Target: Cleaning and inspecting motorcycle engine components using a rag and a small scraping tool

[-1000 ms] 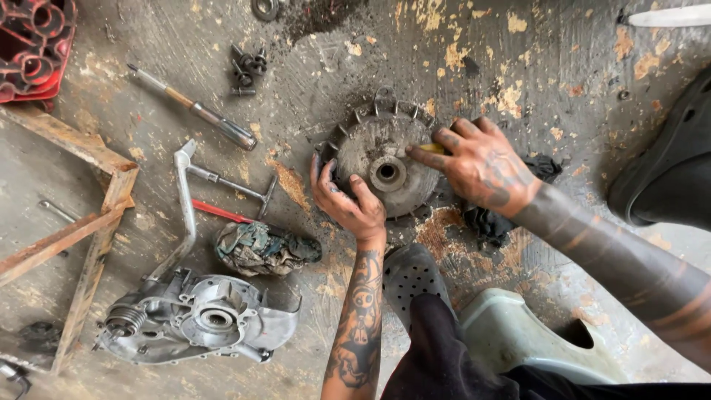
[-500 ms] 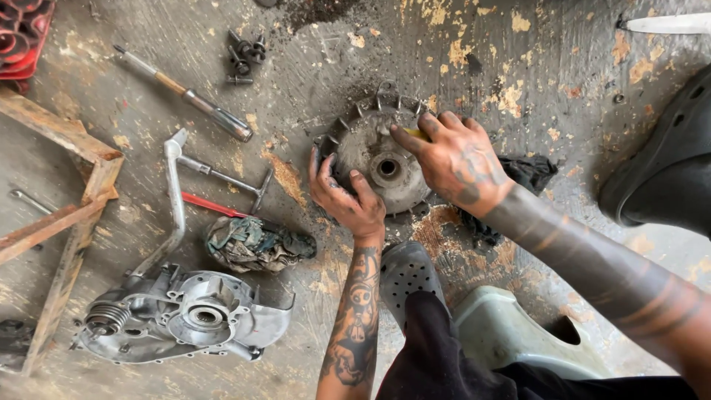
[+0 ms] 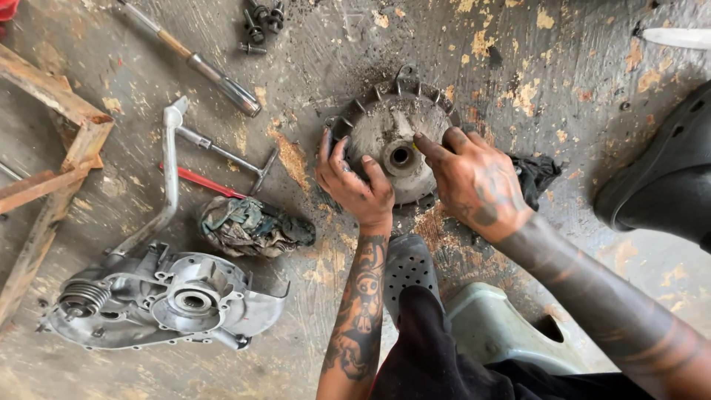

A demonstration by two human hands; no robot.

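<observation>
My left hand (image 3: pixel 355 185) rests on the lower left edge of the finned round drum (image 3: pixel 396 122), fingers spread and curled over its rim, gripping it loosely. My right hand (image 3: pixel 474 181) lies on the drum's right side, partly open, with the index finger (image 3: pixel 429 147) extended toward the centre hole (image 3: pixel 400 155) and touching the face just beside it; it grasps nothing. The drum lies flat on the stained concrete floor (image 3: pixel 518 67), directly in front of me, its fins pointing outward around the edge.

A dark rag (image 3: pixel 537 174) lies just beside the drum on the right, partly under my right wrist. To the left of the drum lie a T-handle wrench (image 3: pixel 222 155) and a red-handled tool (image 3: pixel 204 181), and near them a crumpled dirty cloth (image 3: pixel 252 226). An aluminium engine casing (image 3: pixel 170 296) with a kick lever (image 3: pixel 167 178) sits at lower left. A long shaft (image 3: pixel 192 63) and several bolts (image 3: pixel 263 22) lie further up the floor. A rusty metal frame (image 3: pixel 52 148) stands at the left edge
</observation>
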